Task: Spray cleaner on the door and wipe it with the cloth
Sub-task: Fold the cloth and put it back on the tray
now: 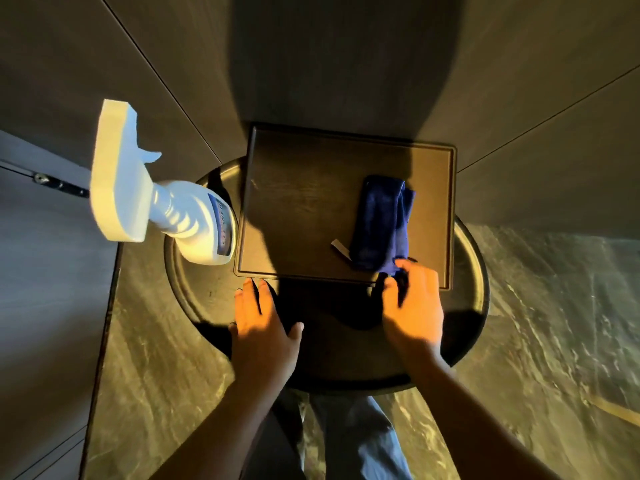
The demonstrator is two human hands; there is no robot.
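Observation:
A dark blue cloth [381, 220] lies folded on a square brown tray [298, 202], near its right front corner. My right hand [412, 303] pinches the cloth's near end at the tray's front edge. My left hand [263, 320] rests flat with fingers spread on the round table [194, 292], just in front of the tray's left corner, holding nothing. A white spray bottle [156, 195] with a blue label stands on the table's left side, its nozzle toward me. The door [41, 271] is the dark panel at the left, with a metal latch [52, 181].
The round dark table stands against brown wall panels [519, 81]. Marbled floor [554, 323] lies to the right and left of it. My legs in blue jeans [353, 441] are under the table's near edge.

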